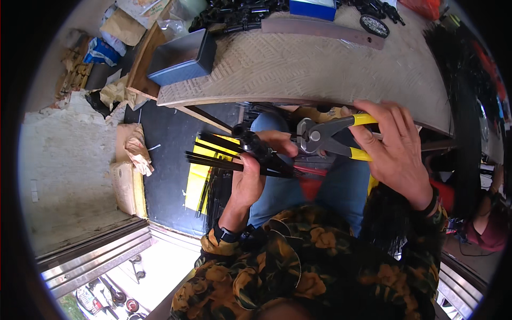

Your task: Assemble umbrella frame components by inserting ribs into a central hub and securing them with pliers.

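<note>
Evidently, the bundle of long, thin black rods (213,161) with a thick black cylindrical piece (249,140), left of the frame's centre, would handle as light and springy, its smooth rods prone to sliding apart, so a hold where they gather seems best; there the left hand (249,184) has its fingers wrapped around it. Right of centre, the grey metal pincers (316,136) look heavy and rigid, best held by their yellow-sleeved handles (361,154), which the right hand's (399,144) fingers grasp, half curled and widely parted, near the beige worktop (320,64).
</note>
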Motion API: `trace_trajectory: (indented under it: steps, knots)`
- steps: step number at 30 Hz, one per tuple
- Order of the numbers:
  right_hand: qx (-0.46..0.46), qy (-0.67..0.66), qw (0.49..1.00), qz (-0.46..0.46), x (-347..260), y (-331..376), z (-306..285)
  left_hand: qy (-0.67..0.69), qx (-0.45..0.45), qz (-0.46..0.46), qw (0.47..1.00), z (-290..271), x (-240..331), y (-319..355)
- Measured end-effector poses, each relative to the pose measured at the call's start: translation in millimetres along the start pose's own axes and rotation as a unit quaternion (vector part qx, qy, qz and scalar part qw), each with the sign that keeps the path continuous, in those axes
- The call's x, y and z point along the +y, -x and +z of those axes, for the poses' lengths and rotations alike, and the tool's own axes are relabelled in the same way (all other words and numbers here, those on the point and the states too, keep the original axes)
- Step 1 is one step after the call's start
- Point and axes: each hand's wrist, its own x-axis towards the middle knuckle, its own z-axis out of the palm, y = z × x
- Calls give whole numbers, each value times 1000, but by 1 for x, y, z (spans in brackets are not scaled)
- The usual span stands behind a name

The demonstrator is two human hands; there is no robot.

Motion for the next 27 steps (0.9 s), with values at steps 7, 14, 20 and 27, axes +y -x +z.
trace_trajectory:
  steps: [7,14,20,27]
  knots:
    - [-12,102,993,-58,-17,-2,3,-18,-45,-64,997,-6,0,6]
    - [-24,128,988,-88,-24,-6,1,-22,-46,-52,997,-9,6,9]
    - [-25,27,997,-64,-33,2,20,-121,32,-35,991,0,15,11]
    - [29,-104,994,-34,-35,15,32,-75,-22,-7,997,0,22,10]
